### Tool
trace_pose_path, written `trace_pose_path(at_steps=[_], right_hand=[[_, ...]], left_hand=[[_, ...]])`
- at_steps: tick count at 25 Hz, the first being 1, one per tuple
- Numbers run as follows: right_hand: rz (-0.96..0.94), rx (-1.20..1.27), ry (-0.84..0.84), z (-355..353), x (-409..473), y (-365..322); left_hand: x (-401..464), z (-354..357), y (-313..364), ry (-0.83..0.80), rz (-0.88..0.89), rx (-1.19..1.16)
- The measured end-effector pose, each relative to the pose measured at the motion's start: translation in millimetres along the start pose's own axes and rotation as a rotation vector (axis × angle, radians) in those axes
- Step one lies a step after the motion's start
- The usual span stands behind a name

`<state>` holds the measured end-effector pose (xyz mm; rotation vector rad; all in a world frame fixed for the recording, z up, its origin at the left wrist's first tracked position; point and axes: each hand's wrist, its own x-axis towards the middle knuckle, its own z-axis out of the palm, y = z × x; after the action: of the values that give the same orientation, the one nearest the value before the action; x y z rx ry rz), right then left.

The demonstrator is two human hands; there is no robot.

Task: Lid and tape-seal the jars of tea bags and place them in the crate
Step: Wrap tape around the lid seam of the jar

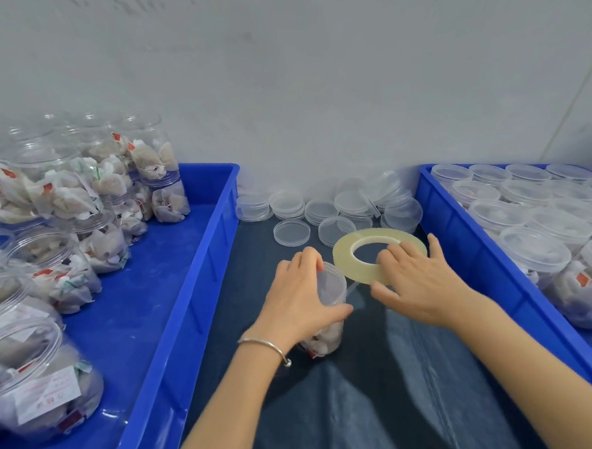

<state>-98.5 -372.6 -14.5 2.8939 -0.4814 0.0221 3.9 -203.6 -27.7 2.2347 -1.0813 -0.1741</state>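
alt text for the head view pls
Left hand grips a lidded jar of tea bags on a dark table cover; right hand holds a tape roll beside it, between two blue crates of jars.

Blue crates, yellowish tape roll

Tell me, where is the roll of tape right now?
The roll of tape is mid-table between the two blue crates, held by the right hand, just beside the jar the left hand grips.
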Motion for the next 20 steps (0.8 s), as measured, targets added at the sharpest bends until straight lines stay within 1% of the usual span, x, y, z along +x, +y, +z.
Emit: trace_pose_path(at_steps=[2,4,7,10,13,16,18,20], right_hand=[[-0.122,-0.049,-0.031,-3.9,-9.1,17.3],[-0.193,-0.053,-0.031,-8.6,-15.1,29.4],[-0.234,-0.059,0.01,-12.0,-21.4,39.4],[-0.236,-0.024,0.036,-14.9,-27.3,52.7],[-0.187,-0.03,0.035,-16.2,-33.8,69.4],[-0.127,-0.031,0.011,-10.0,-37.5,71.1],[-0.085,-0.025,0.038,-3.1,-32.2,61.5],[-0.058,-0.013,0.075,4.5,-21.1,48.3]], left_hand=[[5.8,-13.9,-11.2,-0.195,0.058,-0.064],[10.7,-22.2,-13.7,-0.321,0.143,-0.051],[19.4,-26.6,-11.0,-0.407,0.217,0.014],[25.1,-36.5,-8.9,-0.494,0.191,0.026],[27.3,-42.6,-6.4,-0.56,0.159,0.049],[26.4,-44.5,0.6,-0.597,0.084,0.129],[22.1,-43.0,5.0,-0.593,0.075,0.171],[17.4,-40.1,8.2,-0.562,0.104,0.177]])
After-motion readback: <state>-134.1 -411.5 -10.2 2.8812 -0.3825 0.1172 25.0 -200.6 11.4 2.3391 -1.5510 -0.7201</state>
